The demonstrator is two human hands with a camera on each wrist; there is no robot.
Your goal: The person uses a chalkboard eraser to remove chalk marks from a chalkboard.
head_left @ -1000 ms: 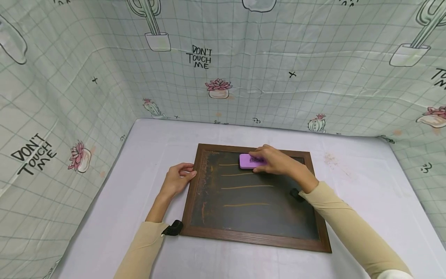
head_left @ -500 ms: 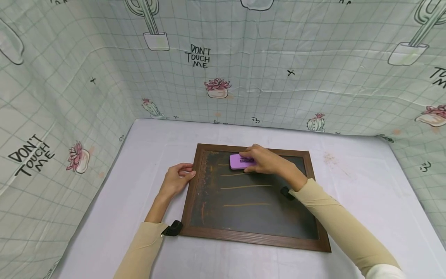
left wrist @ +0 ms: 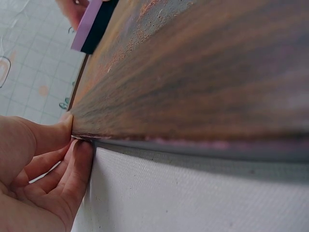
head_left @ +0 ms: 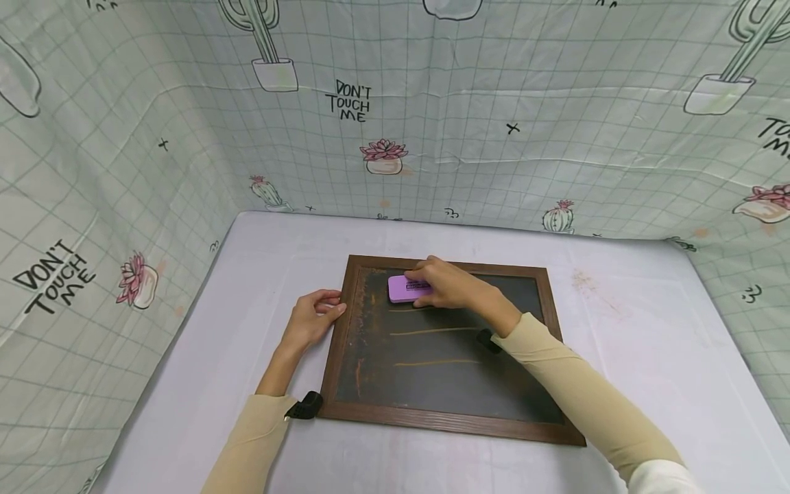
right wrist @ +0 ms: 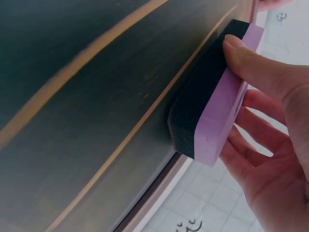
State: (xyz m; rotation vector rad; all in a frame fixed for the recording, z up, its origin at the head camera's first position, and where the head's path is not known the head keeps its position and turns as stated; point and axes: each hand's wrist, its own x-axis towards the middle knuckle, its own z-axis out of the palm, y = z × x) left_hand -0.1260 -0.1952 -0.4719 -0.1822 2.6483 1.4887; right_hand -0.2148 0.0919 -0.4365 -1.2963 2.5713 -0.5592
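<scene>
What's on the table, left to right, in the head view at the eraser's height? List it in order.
Left hand → board's left side → purple eraser → right hand → board's right side → faint stain.

The left hand (left wrist: 43, 193) pinches the edge of the wooden frame (left wrist: 203, 92). Near the frame's far end, the right hand (left wrist: 71, 10) touches a purple-and-black eraser (left wrist: 92, 26); beyond the frame, grid-patterned cloth (left wrist: 41, 72).
</scene>
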